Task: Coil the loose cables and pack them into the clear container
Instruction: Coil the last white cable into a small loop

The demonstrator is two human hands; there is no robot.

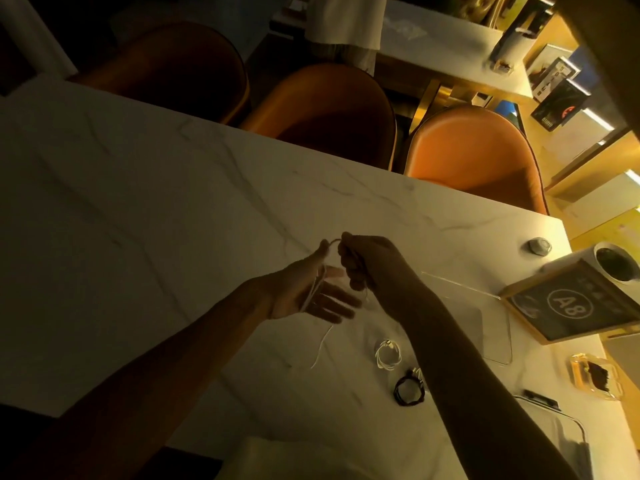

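Note:
A thin white cable (320, 344) is looped round my left hand (311, 292), which is held flat with straight fingers above the marble table (156, 220). Its loose tail hangs down onto the table. My right hand (360, 261) pinches the same cable just beyond the left fingertips. A coiled white cable (388, 353) and a coiled black cable (408, 391) lie on the table under my right forearm. The clear container (491, 327) sits to the right, partly hidden by that forearm.
A framed sign marked A8 (571, 306) stands at the right edge, with a white cup (616, 265) and a small round grey object (538, 245) behind it. A glass ashtray (595, 375) and a clear lid (561, 441) lie near right. Orange chairs (478, 150) line the far side.

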